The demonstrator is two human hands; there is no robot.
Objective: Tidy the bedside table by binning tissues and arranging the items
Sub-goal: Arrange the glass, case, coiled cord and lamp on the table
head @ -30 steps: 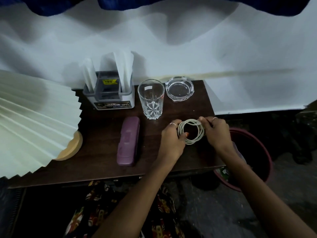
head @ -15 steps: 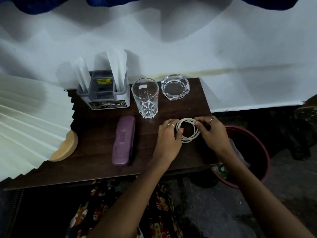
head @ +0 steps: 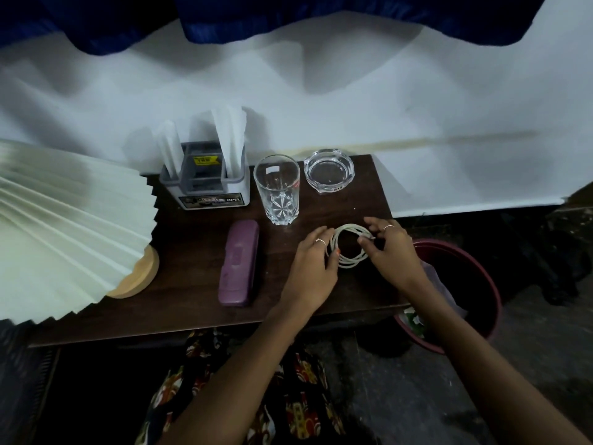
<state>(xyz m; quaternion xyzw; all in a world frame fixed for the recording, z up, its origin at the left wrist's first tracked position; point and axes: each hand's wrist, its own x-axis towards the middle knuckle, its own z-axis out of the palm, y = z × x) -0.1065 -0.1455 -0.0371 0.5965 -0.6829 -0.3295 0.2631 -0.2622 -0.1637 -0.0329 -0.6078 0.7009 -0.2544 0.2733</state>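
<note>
Tabletop (head: 192, 316): flat cable coil (head: 348, 248), both hands.

free: table front (head: 179, 303) | blocked: glass (head: 277, 191), case (head: 239, 261)

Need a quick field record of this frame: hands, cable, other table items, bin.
left hand: pinches the coil's left side
right hand: pinches the coil's right side
cable coil: white, looped, on table
glass: upright, behind the coil
ashtray: right of glass
purple case: flat, left of hands
tissue holder: back, tissues upright
bin: right of table, on floor
</note>
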